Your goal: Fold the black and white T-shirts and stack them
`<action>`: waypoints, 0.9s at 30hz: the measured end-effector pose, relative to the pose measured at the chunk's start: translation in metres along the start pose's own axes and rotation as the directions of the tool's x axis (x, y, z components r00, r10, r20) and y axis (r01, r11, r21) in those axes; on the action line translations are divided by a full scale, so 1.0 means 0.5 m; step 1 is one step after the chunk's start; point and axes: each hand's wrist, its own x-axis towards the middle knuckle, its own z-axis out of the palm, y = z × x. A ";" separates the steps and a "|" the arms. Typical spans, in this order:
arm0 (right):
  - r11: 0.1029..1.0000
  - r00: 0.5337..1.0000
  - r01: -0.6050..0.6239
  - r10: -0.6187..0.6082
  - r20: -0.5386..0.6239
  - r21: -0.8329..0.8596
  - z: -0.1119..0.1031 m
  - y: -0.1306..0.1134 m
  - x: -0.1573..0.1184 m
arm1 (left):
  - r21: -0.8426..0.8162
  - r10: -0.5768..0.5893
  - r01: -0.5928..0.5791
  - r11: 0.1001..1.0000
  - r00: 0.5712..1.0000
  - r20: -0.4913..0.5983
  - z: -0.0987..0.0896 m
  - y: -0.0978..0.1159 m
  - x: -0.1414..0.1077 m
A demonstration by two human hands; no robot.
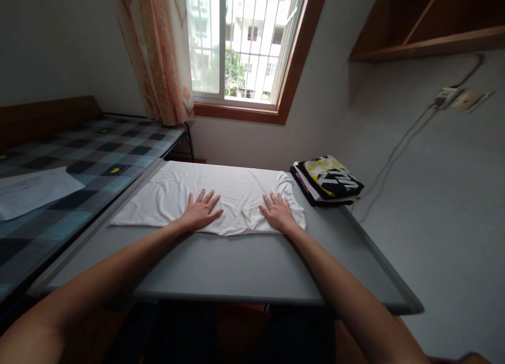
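Note:
A white T-shirt lies folded lengthwise on the grey table, its collar toward the right and its hem toward the left. Wrinkles run across the cloth, mostly on the left half. My left hand rests flat on the shirt's near middle with the fingers spread. Close to the collar, my right hand presses flat on the cloth near a folded-in sleeve, fingers apart. Neither hand grips anything.
At the table's back right corner sits a stack of folded clothes. A bed with a checked cover adjoins the left side, with paper sheets on it. Cables hang along the right wall. A window is behind.

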 end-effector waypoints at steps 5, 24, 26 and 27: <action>0.942 0.939 0.310 -0.282 -0.199 0.130 -0.053 0.087 -0.092 | -0.108 0.232 -0.236 0.966 0.971 -0.052 -0.052 -0.124 -0.084; 0.949 0.962 0.150 -0.075 -0.263 0.278 -0.072 0.175 -0.188 | -0.188 -0.128 0.097 0.977 0.979 -0.161 -0.100 -0.403 -0.323; 0.943 0.977 0.096 -0.028 -0.212 0.319 -0.082 0.177 -0.201 | -0.297 -0.218 0.157 0.942 0.958 -0.185 -0.118 -0.394 -0.335; 0.935 0.983 0.089 -0.027 -0.183 0.344 -0.090 0.179 -0.209 | -0.340 -0.276 0.202 0.919 0.943 -0.187 -0.129 -0.392 -0.346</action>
